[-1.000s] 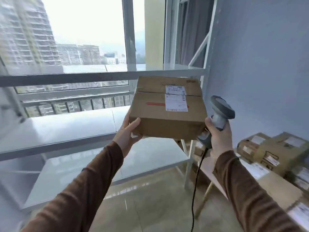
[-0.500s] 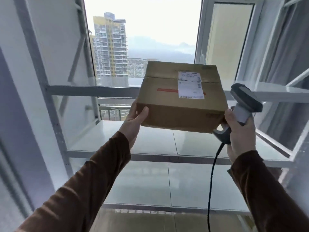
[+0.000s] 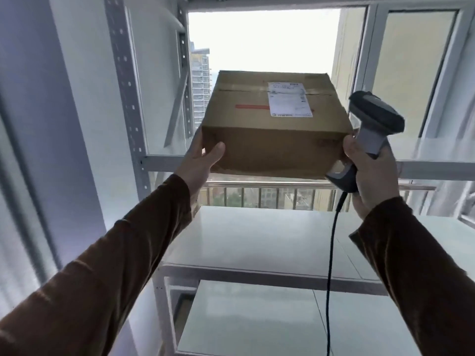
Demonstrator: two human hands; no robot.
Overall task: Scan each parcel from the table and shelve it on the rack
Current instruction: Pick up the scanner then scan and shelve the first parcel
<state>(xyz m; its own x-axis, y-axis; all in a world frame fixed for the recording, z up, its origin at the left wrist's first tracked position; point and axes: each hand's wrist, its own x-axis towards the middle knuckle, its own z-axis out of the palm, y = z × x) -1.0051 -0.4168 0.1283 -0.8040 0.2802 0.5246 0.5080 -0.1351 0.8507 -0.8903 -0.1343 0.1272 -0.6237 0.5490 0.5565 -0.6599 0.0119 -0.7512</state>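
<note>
A brown cardboard parcel (image 3: 272, 140) with a white label and a red stripe on top is held up in front of the white metal rack (image 3: 164, 161). My left hand (image 3: 200, 160) holds its left side, thumb on the front face. My right hand (image 3: 370, 176) grips a grey barcode scanner (image 3: 372, 124) by its handle and presses against the parcel's right side. The parcel's bottom edge sits about level with the upper shelf beam. The scanner's black cable (image 3: 331, 265) hangs straight down.
A white shelf (image 3: 257, 242) lies below the parcel, with another shelf (image 3: 244, 319) under it. Perforated rack uprights (image 3: 126, 80) stand at the left. A window with railing and high-rise buildings shows behind the rack. A grey wall is at the far left.
I have turned from the table to face the rack. Both hands have raised the parcel from the middle shelf level up to the upper shelf beam. The grips are unchanged.
</note>
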